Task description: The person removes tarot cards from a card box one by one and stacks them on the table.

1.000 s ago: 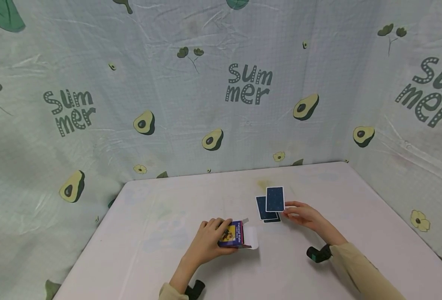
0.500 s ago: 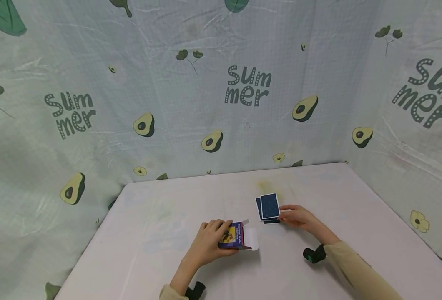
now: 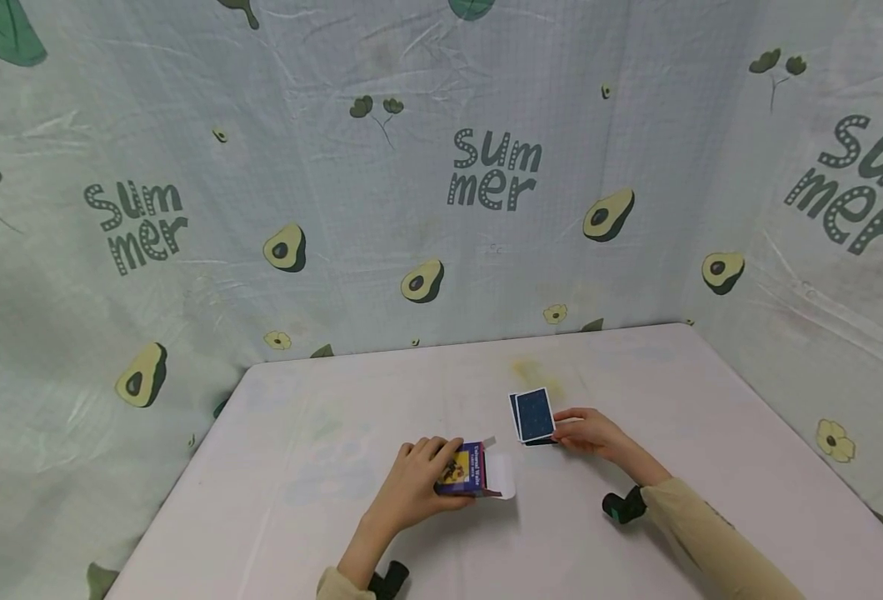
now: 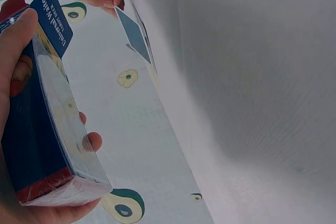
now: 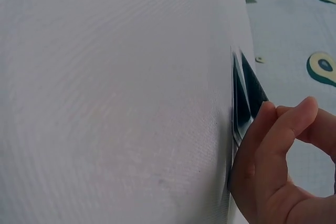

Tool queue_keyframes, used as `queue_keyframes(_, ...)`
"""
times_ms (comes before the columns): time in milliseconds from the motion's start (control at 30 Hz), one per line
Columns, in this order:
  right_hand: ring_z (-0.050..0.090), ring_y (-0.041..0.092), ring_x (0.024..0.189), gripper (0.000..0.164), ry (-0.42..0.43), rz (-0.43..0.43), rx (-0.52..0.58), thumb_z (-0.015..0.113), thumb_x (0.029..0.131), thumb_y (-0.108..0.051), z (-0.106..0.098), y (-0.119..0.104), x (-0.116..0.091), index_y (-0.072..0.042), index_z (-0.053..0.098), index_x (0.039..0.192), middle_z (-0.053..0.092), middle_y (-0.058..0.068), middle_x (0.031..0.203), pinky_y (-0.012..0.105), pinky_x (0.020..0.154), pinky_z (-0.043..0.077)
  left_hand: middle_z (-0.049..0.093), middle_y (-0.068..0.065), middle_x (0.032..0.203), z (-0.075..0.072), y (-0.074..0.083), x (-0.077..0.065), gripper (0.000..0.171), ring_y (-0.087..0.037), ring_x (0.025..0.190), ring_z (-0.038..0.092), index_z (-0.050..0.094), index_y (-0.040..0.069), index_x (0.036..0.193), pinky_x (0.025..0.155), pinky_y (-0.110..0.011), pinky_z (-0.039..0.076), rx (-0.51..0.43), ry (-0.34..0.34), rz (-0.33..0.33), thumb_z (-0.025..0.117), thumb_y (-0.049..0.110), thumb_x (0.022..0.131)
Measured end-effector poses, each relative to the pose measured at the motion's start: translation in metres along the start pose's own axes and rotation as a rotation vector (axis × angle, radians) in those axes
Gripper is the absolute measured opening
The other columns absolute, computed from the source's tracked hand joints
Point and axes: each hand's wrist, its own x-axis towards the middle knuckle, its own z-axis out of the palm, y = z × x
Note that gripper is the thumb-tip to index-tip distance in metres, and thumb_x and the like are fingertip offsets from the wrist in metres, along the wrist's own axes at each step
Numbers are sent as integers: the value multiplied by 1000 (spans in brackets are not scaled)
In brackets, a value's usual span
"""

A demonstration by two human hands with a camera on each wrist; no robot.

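Observation:
My left hand [image 3: 414, 486] grips a dark blue and purple tarot deck box [image 3: 475, 468]. Its white end flap [image 3: 501, 477] hangs out on the right, and the left wrist view shows the thumb on the near side with fingertips behind. Further right, my right hand [image 3: 593, 435] pinches the right edge of a blue-backed tarot card [image 3: 535, 415] with a white border. That card is tilted, its raised side at the fingers in the right wrist view. Beneath it lie other cards [image 5: 241, 100], mostly covered by it in the head view.
A white-covered table [image 3: 336, 433] carries everything. Behind and to the right rises a curtain [image 3: 366, 183] printed with avocados and lettering. A yellowish stain [image 3: 526, 369] marks the cloth beyond the cards. Each wrist wears a black camera [image 3: 623, 506].
My right hand has moved left and slightly nearer, bringing the pinched card down over the other cards so they overlap more closely. The left hand and box have stayed in place.

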Motion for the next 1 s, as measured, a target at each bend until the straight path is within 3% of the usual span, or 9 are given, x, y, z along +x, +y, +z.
queue_keyframes(467, 54, 6, 54, 43, 123, -8, -186, 62, 77, 0, 4, 1, 4, 11, 48, 116, 61, 3, 71, 18, 53, 47, 57, 0, 110, 1, -2, 0, 76, -15, 98, 52, 47, 18, 129, 78, -35, 39, -2, -10, -8, 67, 58, 67)
queue_keyframes(1000, 52, 8, 50, 39, 195, 37, -276, 64, 75, 0, 8, -2, 6, 8, 53, 111, 61, 9, 75, 17, 51, 46, 57, 0, 111, 1, -4, 0, 77, -15, 100, 53, 47, 18, 129, 79, -36, 39, 5, -12, -24, 67, 59, 67)
